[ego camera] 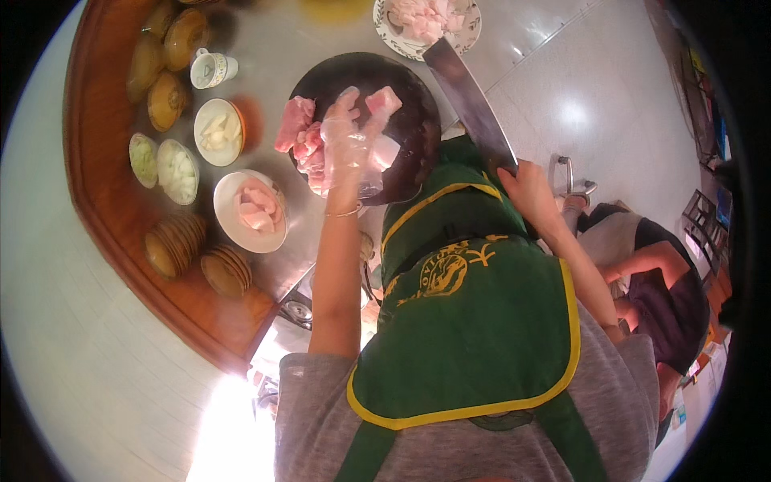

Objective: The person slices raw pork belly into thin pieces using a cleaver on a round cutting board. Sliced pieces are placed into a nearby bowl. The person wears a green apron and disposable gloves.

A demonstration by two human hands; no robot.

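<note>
A clear plastic glove covers my left hand (351, 135), which is over a round dark cutting board (415, 126). Its fingertips are by a pale pink piece of meat (383, 101); whether they grip it is unclear. Redder raw meat (296, 123) lies along the board's left edge, and a whitish piece (385, 152) sits beside the gloved palm. My right hand (525, 187) is closed around the handle of a broad-bladed cleaver (470, 99), held right of the board with its tip near the patterned plate (415, 53) of cut pale meat (424, 18).
Left stand a bowl of pink meat pieces (221, 208), a bowl of white slices (202, 120), dishes of chopped vegetables (177, 172), a cup (211, 69) and stacked amber dishes (174, 244). A seated person (656, 295) is at the right.
</note>
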